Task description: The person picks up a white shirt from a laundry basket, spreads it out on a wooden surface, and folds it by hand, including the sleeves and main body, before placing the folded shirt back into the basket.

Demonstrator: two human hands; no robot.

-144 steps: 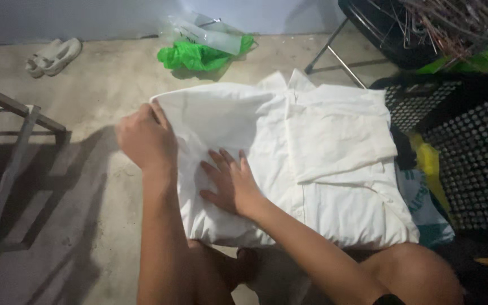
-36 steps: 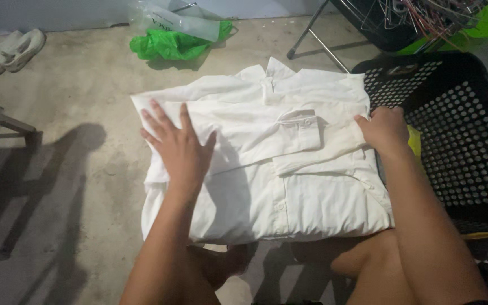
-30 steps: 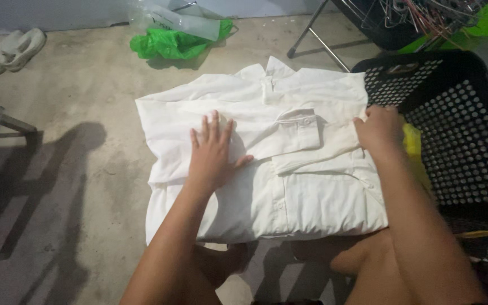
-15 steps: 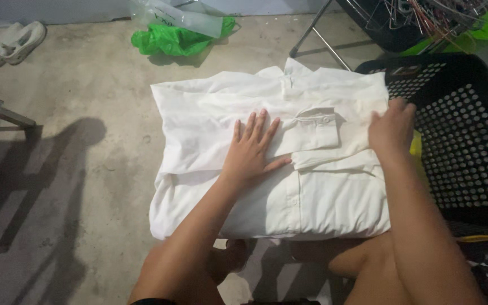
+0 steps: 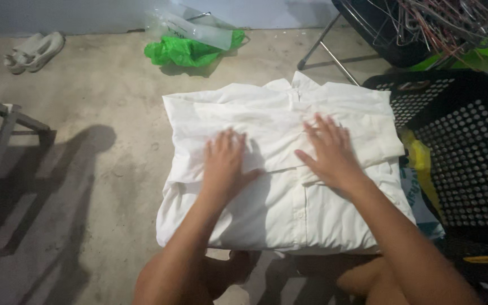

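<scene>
One folded white shirt (image 5: 289, 186) on concrete floor (image 5: 97, 130), beside one black crate (image 5: 464, 141). Two hands flat on it, fingers spread, gripping nothing: left hand (image 5: 225, 164), right hand (image 5: 329, 151). Since half second ago: right hand shifted inward from shirt's right edge.

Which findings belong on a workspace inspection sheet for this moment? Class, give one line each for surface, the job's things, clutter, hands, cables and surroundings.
Surface: bare concrete floor, stained, with shadows on its left part.
Job's things: white shirt lying folded flat on the floor, collar at the far edge.
Clutter: green plastic bag with clear wrapping beside it; pair of pale shoes at far left.
Hands: left hand and right hand both pressed flat on the shirt, fingers spread, holding nothing.
Cables: nothing seen.
Surroundings: black perforated basket right of the shirt; pile of wire hangers in a dark container at top right; metal frame at left.
</scene>
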